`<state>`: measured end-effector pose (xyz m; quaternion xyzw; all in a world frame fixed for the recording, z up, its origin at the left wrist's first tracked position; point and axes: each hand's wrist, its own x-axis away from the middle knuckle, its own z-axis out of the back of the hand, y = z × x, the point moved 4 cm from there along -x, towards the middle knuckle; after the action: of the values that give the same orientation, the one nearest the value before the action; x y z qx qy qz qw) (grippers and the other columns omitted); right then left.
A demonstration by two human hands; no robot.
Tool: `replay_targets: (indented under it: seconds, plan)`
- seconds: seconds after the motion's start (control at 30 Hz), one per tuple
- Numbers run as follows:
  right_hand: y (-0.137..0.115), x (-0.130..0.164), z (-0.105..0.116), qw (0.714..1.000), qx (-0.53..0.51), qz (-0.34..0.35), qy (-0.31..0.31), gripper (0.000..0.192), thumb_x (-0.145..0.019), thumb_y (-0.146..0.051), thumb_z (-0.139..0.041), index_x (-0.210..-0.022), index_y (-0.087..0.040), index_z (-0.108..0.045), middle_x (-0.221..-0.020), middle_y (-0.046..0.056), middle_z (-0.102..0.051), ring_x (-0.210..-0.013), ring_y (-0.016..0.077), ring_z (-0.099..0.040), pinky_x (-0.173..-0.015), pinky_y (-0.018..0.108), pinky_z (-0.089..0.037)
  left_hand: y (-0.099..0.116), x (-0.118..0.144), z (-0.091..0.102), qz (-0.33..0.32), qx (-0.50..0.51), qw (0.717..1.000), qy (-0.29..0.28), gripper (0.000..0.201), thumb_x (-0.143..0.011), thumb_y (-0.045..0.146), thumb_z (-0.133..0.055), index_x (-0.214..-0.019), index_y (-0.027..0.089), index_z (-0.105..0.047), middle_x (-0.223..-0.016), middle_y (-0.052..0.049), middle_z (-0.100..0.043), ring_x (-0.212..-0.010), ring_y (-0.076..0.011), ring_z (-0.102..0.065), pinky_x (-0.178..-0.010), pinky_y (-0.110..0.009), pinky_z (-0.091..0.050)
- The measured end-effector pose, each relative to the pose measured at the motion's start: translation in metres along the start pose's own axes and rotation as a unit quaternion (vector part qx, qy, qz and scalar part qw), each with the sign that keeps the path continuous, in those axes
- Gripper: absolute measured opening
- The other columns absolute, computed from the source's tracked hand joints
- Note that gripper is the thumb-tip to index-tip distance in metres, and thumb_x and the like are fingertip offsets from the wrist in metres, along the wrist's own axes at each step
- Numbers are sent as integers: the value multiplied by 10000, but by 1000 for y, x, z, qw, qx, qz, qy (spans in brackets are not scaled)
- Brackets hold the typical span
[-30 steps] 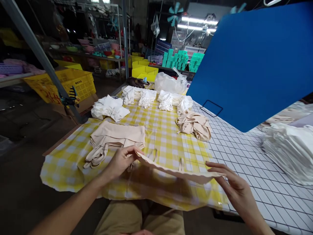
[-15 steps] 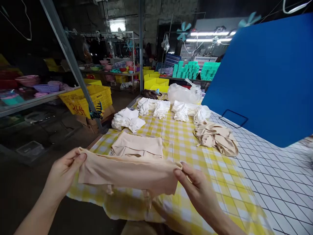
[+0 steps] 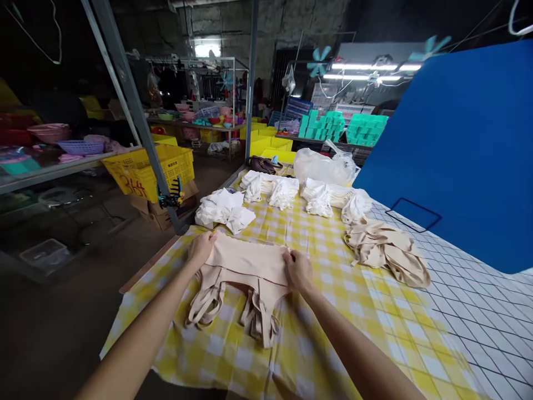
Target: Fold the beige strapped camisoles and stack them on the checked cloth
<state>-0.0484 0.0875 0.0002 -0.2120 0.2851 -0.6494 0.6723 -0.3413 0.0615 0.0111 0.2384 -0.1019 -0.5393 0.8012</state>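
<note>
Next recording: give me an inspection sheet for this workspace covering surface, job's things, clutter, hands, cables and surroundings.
Surface: yellow checked cloth over the table, white grid sheet at the right.
Job's things: beige garment stack lying flat, straps trailing toward the person.
Clutter: loose beige pile; white garment piles; clear plastic bag.
Hands: left hand and right hand press on the stack's two ends.
Cables: hanging wires near the lights, too dim to trace.
Surroundings: blue board, yellow crate, teal boxes, steel posts.

Both hands (image 3: 250, 260) on beige garment stack (image 3: 245, 261)
</note>
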Motion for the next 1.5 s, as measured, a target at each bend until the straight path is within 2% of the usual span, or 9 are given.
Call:
replay_targets:
  seconds: [0.4,0.6,0.73,0.83,0.97,1.1,1.23,1.37,1.5]
  plan:
    - [9,-7,-9,995,96,32,11,181,-866,-316,-444,-862,-192,-575,-710,43,-633,-662,175,-557,-596,250,-325,4,3,-5,8,-171,985,-9,287,-893,358,-351,-950,187,-574,-893,-98,-663,-836,-247,-612,-643,-284,-389]
    - [66,-24,61,985,132,1,112,276,-826,-216,-440,-1077,-131,-515,-1072,137,-569,-998,235,-506,-810,297,-364,28,27,19,-49,-274,958,74,350,-838,300,-446,-1102,73,-484,-1041,-178,-546,-946,-296,-541,-729,-330,-416]
    - [114,-41,116,963,151,-84,206,393,-779,-163,-429,-1148,-35,-464,-1168,259,-453,-1131,357,-383,-869,427,-313,65,57,15,-118,-256,957,66,341,-823,293,-469,-1106,108,-513,-989,-133,-526,-938,-279,-518,-756,-336,-425]
    - [139,-54,138,959,131,-123,218,338,-739,-182,-457,-1029,-26,-531,-1030,253,-529,-1004,361,-472,-789,420,-352,102,87,-7,-185,-183,965,18,321,-812,258,-483,-1106,138,-532,-1000,-109,-525,-921,-250,-520,-790,-341,-429]
    - [149,-56,151,971,68,-121,194,151,-718,-217,-439,-711,-125,-559,-672,97,-575,-710,240,-529,-639,311,-379,147,134,-40,-265,26,959,-100,264,-803,224,-470,-1047,186,-563,-985,-73,-543,-918,-206,-534,-833,-329,-433]
    - [130,-8,139,986,-4,-57,159,170,-762,-274,-414,-661,-170,-503,-634,33,-564,-626,164,-505,-584,248,-377,174,171,-68,-256,203,908,-263,235,-760,268,-509,-979,224,-582,-913,-35,-570,-802,-160,-559,-736,-266,-466]
    - [99,81,105,993,-118,23,7,205,-791,-284,-443,-611,-188,-473,-544,-19,-516,-533,122,-473,-512,213,-360,181,182,-94,-145,289,891,-319,422,-775,351,-477,-1172,208,-472,-969,-52,-546,-711,-135,-565,-610,-249,-480]
    - [74,150,90,965,-196,87,-151,211,-816,-283,-478,-639,-177,-522,-619,-7,-549,-572,110,-480,-533,207,-348,185,183,-112,-123,261,914,-284,546,-789,348,-476,-1298,203,-345,-1079,-92,-520,-771,-157,-581,-686,-292,-490]
    - [78,162,102,967,-155,79,-186,215,-825,-287,-468,-653,-173,-530,-624,-2,-562,-570,110,-477,-525,208,-323,192,179,-110,-169,159,952,-199,541,-779,255,-489,-1296,179,-351,-1124,-101,-503,-1032,-206,-519,-896,-329,-423]
